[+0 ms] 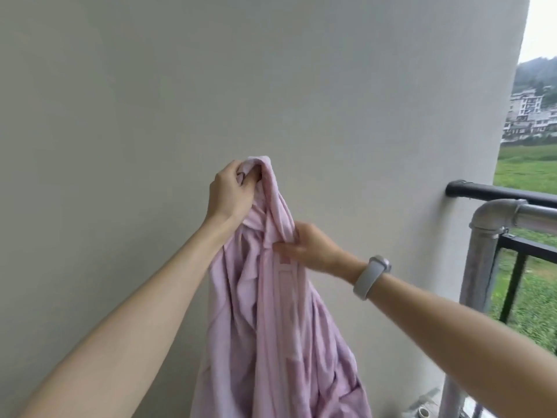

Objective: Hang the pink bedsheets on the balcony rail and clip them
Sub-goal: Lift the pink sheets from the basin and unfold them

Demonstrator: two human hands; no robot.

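Pale grey wall (pixel 150 116) fills most of the frame, ending at a rounded corner toward the right, past which green grass (pixel 527 167) and distant white buildings (pixel 530 116) show at the upper right. At the right edge a black rail (pixel 500 193) meets the wall, with a grey metal pipe (pixel 482 251) bending just below it and running down as a post; black bars stand behind the post.

Near the centre, the left hand (pixel 230 191) is raised and clamped on the bunched top of the pink sheet (pixel 271 327), fingers curled round the cloth. From there the sheet hangs down in crumpled folds to the bottom edge of the frame, in front of the wall and apart from the rail.

Lower and to the right, the right hand (pixel 307 244) pinches a fold of the sheet, thumb on the near side and fingers behind the cloth. A light grey band (pixel 370 277) sits on that wrist. Both bare forearms reach in from the lower corners.
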